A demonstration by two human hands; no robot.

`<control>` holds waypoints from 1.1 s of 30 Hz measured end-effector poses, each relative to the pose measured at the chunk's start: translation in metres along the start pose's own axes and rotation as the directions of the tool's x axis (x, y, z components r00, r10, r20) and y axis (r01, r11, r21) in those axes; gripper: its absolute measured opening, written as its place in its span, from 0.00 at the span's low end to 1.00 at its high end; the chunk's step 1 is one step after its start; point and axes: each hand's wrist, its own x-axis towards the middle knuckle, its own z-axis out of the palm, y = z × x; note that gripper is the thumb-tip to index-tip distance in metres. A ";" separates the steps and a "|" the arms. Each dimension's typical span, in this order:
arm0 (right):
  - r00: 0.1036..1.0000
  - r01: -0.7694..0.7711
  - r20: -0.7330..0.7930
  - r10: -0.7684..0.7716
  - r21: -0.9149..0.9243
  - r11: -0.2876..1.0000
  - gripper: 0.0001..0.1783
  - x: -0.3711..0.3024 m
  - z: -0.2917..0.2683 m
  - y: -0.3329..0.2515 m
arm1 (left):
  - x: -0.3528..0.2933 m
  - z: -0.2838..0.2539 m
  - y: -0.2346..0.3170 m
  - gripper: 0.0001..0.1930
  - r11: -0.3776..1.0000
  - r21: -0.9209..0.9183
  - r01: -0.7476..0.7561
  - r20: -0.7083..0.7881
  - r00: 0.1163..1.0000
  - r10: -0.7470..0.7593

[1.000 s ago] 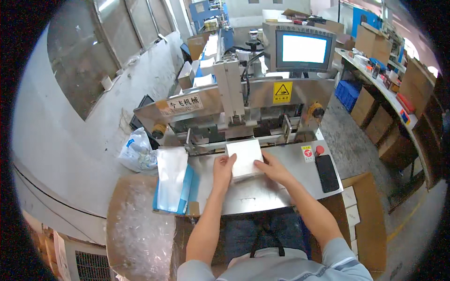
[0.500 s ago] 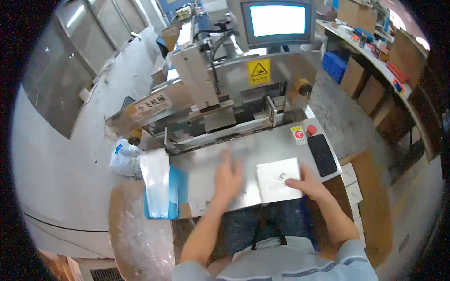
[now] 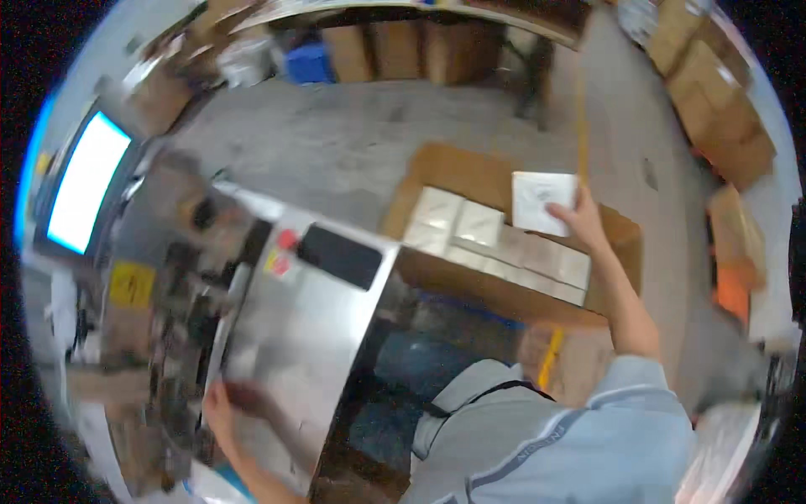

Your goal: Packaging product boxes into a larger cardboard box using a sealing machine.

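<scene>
My right hand (image 3: pixel 581 220) grips a flat white square packet (image 3: pixel 537 202) by its right edge, with the thumb across its face. It is held above the far right part of an open cardboard carton (image 3: pixel 504 304). Inside the carton sit several white boxes (image 3: pixel 480 225) in rows, two of them standing higher at the left. My left hand (image 3: pixel 220 412) is over the left side of the machine's metal worktop (image 3: pixel 302 336). Motion blurs its fingers, so whether they hold anything is not visible.
A black phone (image 3: pixel 340 255) and a red button (image 3: pixel 287 239) are at the worktop's far end. The machine with its lit screen (image 3: pixel 89 182) stands at the left. Beyond the floor are a blue crate (image 3: pixel 308 65) and brown cartons (image 3: pixel 395 50) under a bench.
The view has swung right toward the carton. My right hand has lifted the white packet off the worktop and carried it over the carton. My left hand stays at the worktop.
</scene>
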 end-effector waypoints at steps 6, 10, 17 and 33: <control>0.786 -0.601 0.318 0.530 0.193 0.776 0.35 -0.019 -0.026 0.124 | -0.061 0.005 0.011 0.21 0.992 0.031 -0.125 -0.001 0.992 0.125; 0.531 -0.789 0.696 0.484 0.197 0.582 0.29 -0.033 0.028 0.180 | -0.137 -0.003 0.092 0.23 0.988 -0.098 0.120 -0.048 0.991 -0.125; 0.365 -0.815 0.845 0.391 0.087 0.572 0.24 -0.032 0.181 0.209 | -0.191 -0.031 0.104 0.22 0.998 0.023 0.064 -0.097 0.993 -0.062; 0.609 0.130 0.791 0.062 -0.177 0.976 0.16 0.002 0.156 0.067 | -0.251 -0.180 -0.194 0.22 0.811 0.550 0.198 -0.340 0.941 0.001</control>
